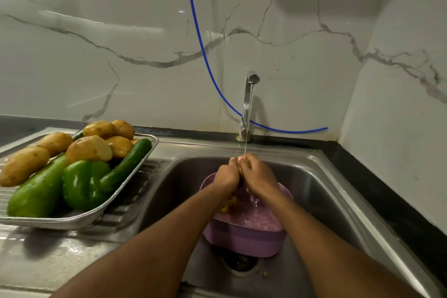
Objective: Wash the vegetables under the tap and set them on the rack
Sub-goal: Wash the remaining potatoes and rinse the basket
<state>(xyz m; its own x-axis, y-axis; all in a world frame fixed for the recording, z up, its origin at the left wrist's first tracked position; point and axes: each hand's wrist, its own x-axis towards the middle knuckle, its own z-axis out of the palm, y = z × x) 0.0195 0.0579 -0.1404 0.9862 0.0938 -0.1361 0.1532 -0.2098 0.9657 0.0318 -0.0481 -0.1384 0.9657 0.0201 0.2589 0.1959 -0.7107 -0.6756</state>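
Observation:
Over the sink, my left hand [227,174] and my right hand [258,176] are pressed together under the thin water stream from the steel tap [249,94]. Their curled fingers enclose a small pale vegetable [241,169], almost wholly hidden. Below them a purple plastic basket [244,237] stands in the sink, and a yellow vegetable [228,205] shows under my left wrist. On the drainboard to the left, a metal rack tray [101,210] holds several potatoes [88,149], a green pepper [82,184], a cucumber [125,167] and a large green vegetable [36,189], all wet.
The steel sink [338,201] has its drain [242,261] just in front of the basket. A blue hose [205,55] hangs down the marble wall and runs behind the tap. A black counter edge [377,184] borders the sink on the right.

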